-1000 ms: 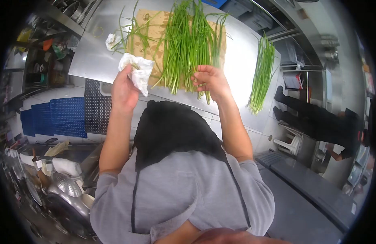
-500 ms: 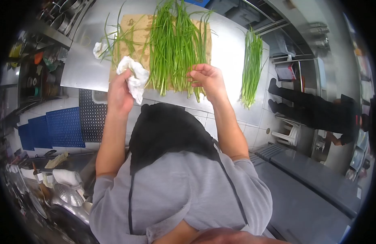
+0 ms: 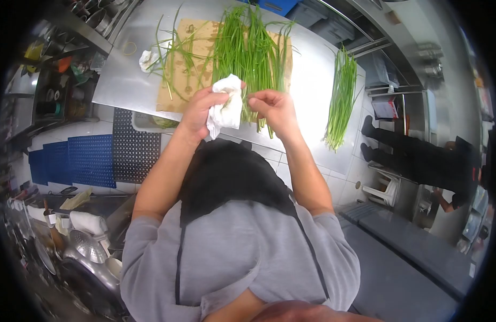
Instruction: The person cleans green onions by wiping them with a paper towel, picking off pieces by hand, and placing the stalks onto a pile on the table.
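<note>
My left hand (image 3: pixel 200 112) grips a crumpled white cloth (image 3: pixel 225 115), which hangs below the fingers in front of the chives. To its right, my right hand (image 3: pixel 276 111) is closed in a pinch at the lower ends of a big pile of long green chives (image 3: pixel 247 51). Whatever lies between those fingertips is too small to make out. The pile rests on a damp-spotted brown sheet (image 3: pixel 170 99), with loose chive leaves (image 3: pixel 178 53) scattered at its left. Another bundle of chives (image 3: pixel 342 102) lies apart at the right.
A steel table (image 3: pixel 119 80) carries all this, including a second crumpled white cloth (image 3: pixel 147 61) at the left. Under its front edge shows a pale basket (image 3: pixel 143 122). Blue mats (image 3: pixel 91 158) cover floor at left. A person in dark clothes (image 3: pixel 419 153) stands at right, near a white stool (image 3: pixel 385 188).
My left hand has carried the white cloth right, up close to my right hand and over the chives' lower ends. The right hand stays pinched. The whole view has shifted slightly.
</note>
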Tool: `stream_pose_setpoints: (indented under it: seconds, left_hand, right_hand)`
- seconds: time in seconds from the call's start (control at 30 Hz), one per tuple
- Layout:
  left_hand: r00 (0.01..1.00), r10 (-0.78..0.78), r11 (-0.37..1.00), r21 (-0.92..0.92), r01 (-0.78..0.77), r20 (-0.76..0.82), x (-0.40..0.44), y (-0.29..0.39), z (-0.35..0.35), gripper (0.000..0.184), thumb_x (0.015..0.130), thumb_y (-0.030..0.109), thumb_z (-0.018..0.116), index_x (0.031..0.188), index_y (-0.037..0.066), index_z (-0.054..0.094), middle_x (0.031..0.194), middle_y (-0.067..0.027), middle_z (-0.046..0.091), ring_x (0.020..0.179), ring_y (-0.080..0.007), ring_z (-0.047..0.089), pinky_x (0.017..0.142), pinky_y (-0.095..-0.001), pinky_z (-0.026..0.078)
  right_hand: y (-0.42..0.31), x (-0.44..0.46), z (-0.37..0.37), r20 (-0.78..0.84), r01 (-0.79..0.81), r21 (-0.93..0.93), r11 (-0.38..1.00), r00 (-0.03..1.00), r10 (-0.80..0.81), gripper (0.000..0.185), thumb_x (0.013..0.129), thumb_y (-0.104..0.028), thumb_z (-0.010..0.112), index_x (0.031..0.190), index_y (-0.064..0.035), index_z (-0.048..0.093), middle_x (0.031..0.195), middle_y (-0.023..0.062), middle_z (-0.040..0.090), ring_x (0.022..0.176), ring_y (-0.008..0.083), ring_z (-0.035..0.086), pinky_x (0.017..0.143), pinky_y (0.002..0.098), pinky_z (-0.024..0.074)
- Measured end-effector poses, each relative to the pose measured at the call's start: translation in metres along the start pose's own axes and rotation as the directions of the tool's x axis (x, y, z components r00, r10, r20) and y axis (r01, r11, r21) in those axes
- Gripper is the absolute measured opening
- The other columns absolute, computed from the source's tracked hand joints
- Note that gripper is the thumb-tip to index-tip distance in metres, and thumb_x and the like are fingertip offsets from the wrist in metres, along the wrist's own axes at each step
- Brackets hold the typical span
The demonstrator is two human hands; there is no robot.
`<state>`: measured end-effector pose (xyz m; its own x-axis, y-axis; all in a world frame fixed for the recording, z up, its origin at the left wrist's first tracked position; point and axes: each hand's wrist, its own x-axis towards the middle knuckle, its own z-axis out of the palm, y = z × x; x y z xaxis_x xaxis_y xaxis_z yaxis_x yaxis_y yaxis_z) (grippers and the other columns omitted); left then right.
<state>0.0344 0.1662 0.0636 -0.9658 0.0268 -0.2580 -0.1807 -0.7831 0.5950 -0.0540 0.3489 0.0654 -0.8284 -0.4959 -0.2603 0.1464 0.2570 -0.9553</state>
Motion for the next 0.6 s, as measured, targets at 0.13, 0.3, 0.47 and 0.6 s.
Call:
stream_pose_setpoints:
  seconds: [0.13, 0.3, 0.47, 0.6]
  left_hand:
    - [0.989, 0.135, 0.99, -0.055, -0.132, 0.066, -0.017, 0.008, -0.025, 0.05, 0.086, 0.012, 0.058, 0.131, -0.008, 0.05, 0.089, -0.0039, 0.065, 0.073, -0.01, 0.063, 0.064, -0.0227, 0.052]
    - [0.975, 0.208, 0.978, -0.005, -0.208, 0.076, -0.041, 0.018, -0.03, 0.055, 0.085, 0.011, 0.059, 0.134, -0.01, 0.045, 0.088, -0.0054, 0.065, 0.072, -0.0105, 0.062, 0.063, -0.0223, 0.051]
    - [0.955, 0.296, 0.955, -0.007, -0.296, -0.011, -0.048, 0.02, -0.031, 0.061, 0.085, 0.013, 0.059, 0.136, -0.015, 0.04, 0.084, -0.007, 0.065, 0.067, -0.0108, 0.063, 0.057, -0.0206, 0.05]
    - [0.949, 0.314, 0.947, -0.064, -0.313, 0.008, -0.049, 0.028, -0.048, 0.051, 0.087, 0.011, 0.059, 0.133, -0.009, 0.048, 0.094, -0.0073, 0.065, 0.078, -0.0127, 0.064, 0.069, -0.0261, 0.053]
  right_hand:
    - [-0.027, 0.014, 0.006, -0.129, 0.105, -0.001, 0.995, 0.986, -0.104, 0.019, 0.083, -0.01, 0.068, 0.097, 0.0024, 0.072, 0.071, 0.0015, 0.066, 0.059, 0.0049, 0.054, 0.054, 0.0227, 0.0432]
    - [-0.055, 0.074, 0.036, -0.043, 0.292, -0.238, 0.926, 0.95, -0.311, 0.032, 0.085, -0.019, 0.069, 0.109, 0.0016, 0.069, 0.082, 0.0085, 0.071, 0.071, 0.015, 0.066, 0.064, 0.0291, 0.0518]
    - [-0.052, 0.111, 0.071, 0.241, 0.379, -0.752, 0.539, 0.92, -0.31, 0.031, 0.084, -0.028, 0.065, 0.103, -0.004, 0.071, 0.084, 0.0151, 0.07, 0.073, 0.0333, 0.067, 0.072, 0.0435, 0.0513]
    - [-0.056, 0.063, 0.062, 0.323, 0.314, -0.519, 0.795, 0.933, -0.157, 0.03, 0.088, -0.029, 0.062, 0.093, -0.001, 0.071, 0.081, 0.009, 0.07, 0.068, 0.0206, 0.065, 0.065, 0.0347, 0.0502]
